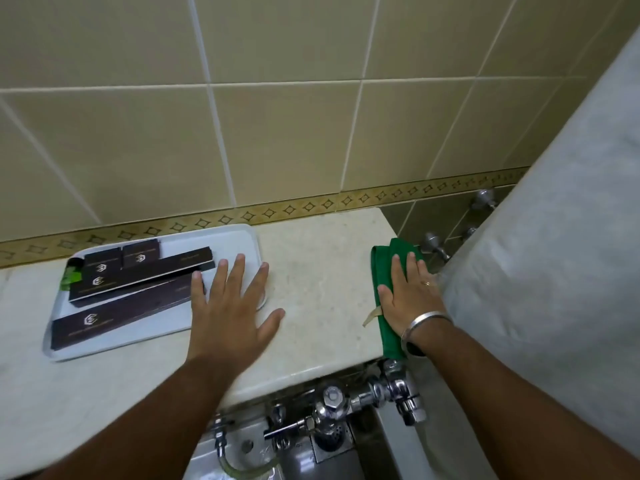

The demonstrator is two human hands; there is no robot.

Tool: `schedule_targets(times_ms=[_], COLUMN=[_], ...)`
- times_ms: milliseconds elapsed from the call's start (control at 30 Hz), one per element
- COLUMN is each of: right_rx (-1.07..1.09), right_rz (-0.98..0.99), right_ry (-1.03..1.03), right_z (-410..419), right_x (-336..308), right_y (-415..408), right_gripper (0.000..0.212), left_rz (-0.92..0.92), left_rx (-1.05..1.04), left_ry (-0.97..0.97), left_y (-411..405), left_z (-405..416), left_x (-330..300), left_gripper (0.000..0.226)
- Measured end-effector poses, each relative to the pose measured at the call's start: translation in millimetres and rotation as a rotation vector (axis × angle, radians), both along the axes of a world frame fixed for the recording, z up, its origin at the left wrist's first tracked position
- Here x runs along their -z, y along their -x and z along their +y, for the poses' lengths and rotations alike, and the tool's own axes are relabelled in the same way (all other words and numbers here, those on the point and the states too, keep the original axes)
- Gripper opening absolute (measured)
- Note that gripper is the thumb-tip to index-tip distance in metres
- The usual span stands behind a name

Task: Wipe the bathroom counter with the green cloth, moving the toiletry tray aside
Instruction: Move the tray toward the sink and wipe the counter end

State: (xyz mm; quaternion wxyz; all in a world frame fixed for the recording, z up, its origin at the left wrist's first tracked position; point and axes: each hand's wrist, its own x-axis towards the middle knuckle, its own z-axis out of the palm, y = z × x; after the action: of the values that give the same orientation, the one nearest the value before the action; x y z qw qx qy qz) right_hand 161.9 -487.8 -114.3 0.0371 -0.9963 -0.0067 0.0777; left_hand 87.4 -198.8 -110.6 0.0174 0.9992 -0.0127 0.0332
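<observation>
A pale grey toiletry tray with several dark brown boxes lies on the left part of the cream stone counter. My left hand lies flat with spread fingers, its fingertips on the tray's right end and its palm over the tray's front right corner. The green cloth lies folded at the counter's right end. My right hand presses flat on the cloth, fingers pointing to the wall; a metal bangle circles that wrist.
A beige tiled wall with a patterned border backs the counter. A grey marble slab rises at the right. Chrome flush valve and pipes sit below the counter's front edge; small chrome taps stand behind the cloth.
</observation>
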Motion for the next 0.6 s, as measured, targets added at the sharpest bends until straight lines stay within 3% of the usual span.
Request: schedule_targets(times_ms=[167,300,367,433,500,533,600], right_rx=[0.053,0.165,-0.033,-0.400,-0.633,-0.644,-0.453], right_rz=[0.001,0.029,-0.033,-0.065,0.025,0.057,0.042], right_ry=[-0.029,-0.013,0.018,-0.054,-0.147,-0.140,-0.064], right_z=[3.1,63.5,70.3,49.6,13.8,-4.0,-22.0], right_x=[0.1,-9.7,-4.3,2.4,0.3,-2.7,-4.9], right_y=[-74.0,-128.8,-101.9,-41.7,2.3,1.8,-29.3], right_gripper=[0.065,0.069,0.069,0.068,0.068,0.068,0.067], left_rz=[-0.003,0.025,0.044,0.057,0.072,0.077,0.074], left_rx=[-0.003,-0.013,-0.012,-0.010,-0.009,-0.009,-0.004], left_ry=[0.039,0.039,0.030,0.041,0.060,0.066,0.065], left_y=[-7.8,-11.3,-11.0,-11.1,-11.6,-12.2,-13.6], left_z=[-1.5,1.2,0.3,-0.1,-0.3,-0.3,-0.8], left_x=[6.7,10.6,8.3,6.6,4.9,4.9,6.1], left_gripper=[0.082,0.084,0.085,0.085,0.084,0.084,0.083])
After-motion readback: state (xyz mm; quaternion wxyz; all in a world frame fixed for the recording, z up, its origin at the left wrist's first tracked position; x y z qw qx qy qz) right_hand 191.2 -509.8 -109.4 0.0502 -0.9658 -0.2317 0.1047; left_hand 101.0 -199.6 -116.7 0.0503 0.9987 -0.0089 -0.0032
